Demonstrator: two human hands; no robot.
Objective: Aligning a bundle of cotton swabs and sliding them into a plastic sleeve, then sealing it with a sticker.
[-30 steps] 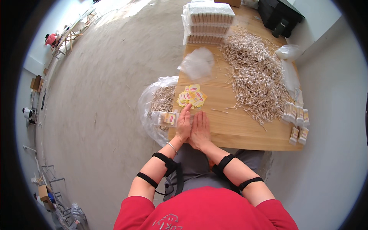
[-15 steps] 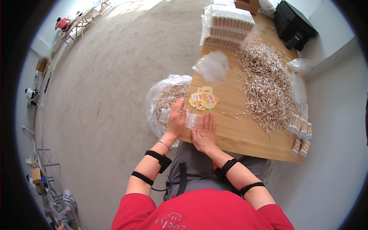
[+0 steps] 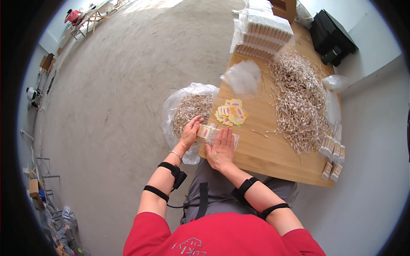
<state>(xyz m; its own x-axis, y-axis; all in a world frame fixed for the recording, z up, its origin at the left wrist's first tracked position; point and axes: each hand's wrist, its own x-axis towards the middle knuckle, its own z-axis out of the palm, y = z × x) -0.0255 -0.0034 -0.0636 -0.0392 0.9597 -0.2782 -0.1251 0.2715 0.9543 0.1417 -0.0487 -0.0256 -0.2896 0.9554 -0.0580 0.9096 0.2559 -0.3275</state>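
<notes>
A clear flat packet of cotton swabs [image 3: 213,134] lies across the table's near left corner. A yellow and white card [image 3: 204,132] shows inside its left end. My left hand [image 3: 188,134] is just past the table edge, closed at the packet's left end; the exact grip is partly hidden. Flat on the packet's right part rests my right hand [image 3: 221,150], fingers stretched out and holding nothing. Just beyond the packet is a loose pile of yellow and white cards [image 3: 232,112].
A heap of loose cotton swabs [image 3: 299,102] covers the table's right side. Clear bags [image 3: 242,77] and stacked swab packs [image 3: 265,34] sit farther back. Small filled packs [image 3: 332,149] stand at the right edge. A plastic sack of swabs [image 3: 171,115] is left of the table [image 3: 273,160].
The packet's left end, hidden behind my left hand before, now shows its card. My left hand has shifted slightly left and down; my right hand has slid slightly left, still flat.
</notes>
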